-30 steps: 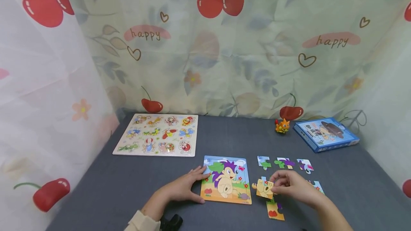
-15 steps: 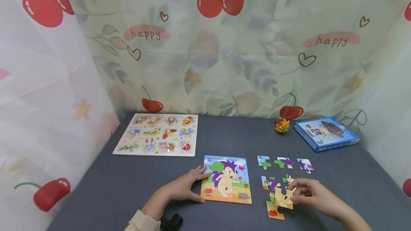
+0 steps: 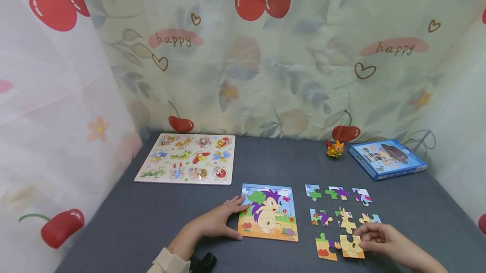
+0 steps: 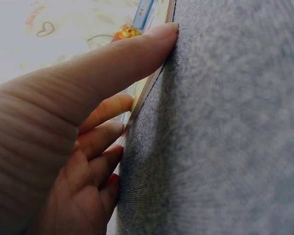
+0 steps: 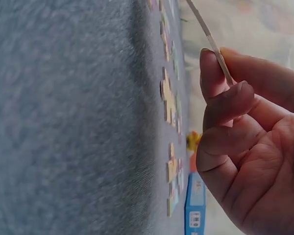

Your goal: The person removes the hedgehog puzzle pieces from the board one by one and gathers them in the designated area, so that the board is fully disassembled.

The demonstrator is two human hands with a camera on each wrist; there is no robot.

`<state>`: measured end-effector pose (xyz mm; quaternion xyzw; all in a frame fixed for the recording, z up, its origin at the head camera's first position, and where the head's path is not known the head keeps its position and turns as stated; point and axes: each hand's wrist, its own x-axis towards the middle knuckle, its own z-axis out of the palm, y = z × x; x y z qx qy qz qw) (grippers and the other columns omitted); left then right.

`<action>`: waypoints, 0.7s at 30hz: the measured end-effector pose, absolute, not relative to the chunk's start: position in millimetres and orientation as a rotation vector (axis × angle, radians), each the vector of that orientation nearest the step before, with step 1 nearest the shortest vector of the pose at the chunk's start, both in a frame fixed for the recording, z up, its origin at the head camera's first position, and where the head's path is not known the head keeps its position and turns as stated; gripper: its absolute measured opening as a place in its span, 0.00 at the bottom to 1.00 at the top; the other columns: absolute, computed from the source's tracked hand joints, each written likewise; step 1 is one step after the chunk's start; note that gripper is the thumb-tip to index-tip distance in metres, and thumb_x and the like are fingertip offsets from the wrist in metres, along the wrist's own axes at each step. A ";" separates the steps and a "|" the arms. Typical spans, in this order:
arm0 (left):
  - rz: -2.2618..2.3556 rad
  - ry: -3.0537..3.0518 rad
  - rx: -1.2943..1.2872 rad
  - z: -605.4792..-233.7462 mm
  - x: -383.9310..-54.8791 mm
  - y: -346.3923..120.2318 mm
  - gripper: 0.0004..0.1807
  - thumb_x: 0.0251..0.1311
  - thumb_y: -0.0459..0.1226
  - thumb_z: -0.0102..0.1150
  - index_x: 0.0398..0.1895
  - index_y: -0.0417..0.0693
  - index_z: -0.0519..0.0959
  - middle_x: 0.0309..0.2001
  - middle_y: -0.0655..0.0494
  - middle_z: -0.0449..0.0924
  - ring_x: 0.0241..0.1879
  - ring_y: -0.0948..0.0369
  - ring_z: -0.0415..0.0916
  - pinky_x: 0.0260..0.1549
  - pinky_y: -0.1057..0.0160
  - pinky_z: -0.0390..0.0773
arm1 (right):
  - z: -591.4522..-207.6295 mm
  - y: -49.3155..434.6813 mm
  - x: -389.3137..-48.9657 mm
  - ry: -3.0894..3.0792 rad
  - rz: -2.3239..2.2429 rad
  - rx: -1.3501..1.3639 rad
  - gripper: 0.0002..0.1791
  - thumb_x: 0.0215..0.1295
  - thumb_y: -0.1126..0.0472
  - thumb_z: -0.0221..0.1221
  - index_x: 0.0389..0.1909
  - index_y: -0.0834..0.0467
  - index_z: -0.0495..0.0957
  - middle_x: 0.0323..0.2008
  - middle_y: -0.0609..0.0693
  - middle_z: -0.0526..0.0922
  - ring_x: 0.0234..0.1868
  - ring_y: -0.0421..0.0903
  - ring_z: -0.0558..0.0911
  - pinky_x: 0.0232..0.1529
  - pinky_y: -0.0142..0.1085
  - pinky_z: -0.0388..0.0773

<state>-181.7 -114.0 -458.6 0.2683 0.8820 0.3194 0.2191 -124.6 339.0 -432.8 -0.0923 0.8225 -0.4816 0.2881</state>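
Observation:
In the head view, my right hand (image 3: 385,239) pinches a cream and orange jigsaw piece (image 3: 351,247) by its right side. The right wrist view shows that jigsaw piece (image 5: 209,36) edge-on between thumb and fingers, raised off the table. To its left lies a jigsaw piece with a red heart-like shape (image 3: 323,252); the two look close or overlapping. My left hand (image 3: 218,221) rests with extended fingers at the left edge of a square hedgehog puzzle board (image 3: 267,212). In the left wrist view the thumb and fingertips touch the board's edge (image 4: 148,88).
Jigsaw pieces lie in rows right of the board, among them a top-row piece (image 3: 336,193) and a middle-row piece (image 3: 346,221). An insect puzzle board (image 3: 187,159) lies at back left. A small orange toy (image 3: 336,149) and a blue box (image 3: 387,159) stand at back right.
My right hand has carried the pinched jigsaw piece rightward and toward me, from beside the hedgehog board to the right of the red-heart piece. The left hand has stayed in place.

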 end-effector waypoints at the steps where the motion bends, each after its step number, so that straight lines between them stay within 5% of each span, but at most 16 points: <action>1: 0.884 2.440 0.742 -458.5 -181.8 -114.0 0.44 0.47 0.48 0.70 0.69 0.57 0.62 0.74 0.54 0.48 0.74 0.49 0.40 0.67 0.40 0.48 | -434.5 340.8 -124.1 2.185 -1.297 -0.263 0.24 0.66 0.56 0.55 0.48 0.75 0.69 0.33 0.49 0.78 0.31 0.38 0.76 0.32 0.30 0.77; 14: 0.881 2.436 0.735 -457.3 -181.8 -114.3 0.44 0.46 0.48 0.70 0.68 0.54 0.62 0.74 0.53 0.48 0.74 0.49 0.40 0.68 0.40 0.47 | -450.2 355.0 -120.2 2.145 -1.290 -0.254 0.22 0.66 0.58 0.54 0.47 0.76 0.70 0.29 0.47 0.77 0.27 0.36 0.74 0.27 0.27 0.72; 21: 0.892 2.435 0.735 -457.4 -181.8 -114.1 0.44 0.46 0.48 0.70 0.69 0.54 0.62 0.74 0.53 0.48 0.74 0.49 0.40 0.68 0.40 0.47 | -451.6 348.9 -118.6 2.351 -1.098 -0.215 0.16 0.62 0.54 0.59 0.36 0.65 0.75 0.26 0.47 0.75 0.24 0.34 0.71 0.23 0.27 0.69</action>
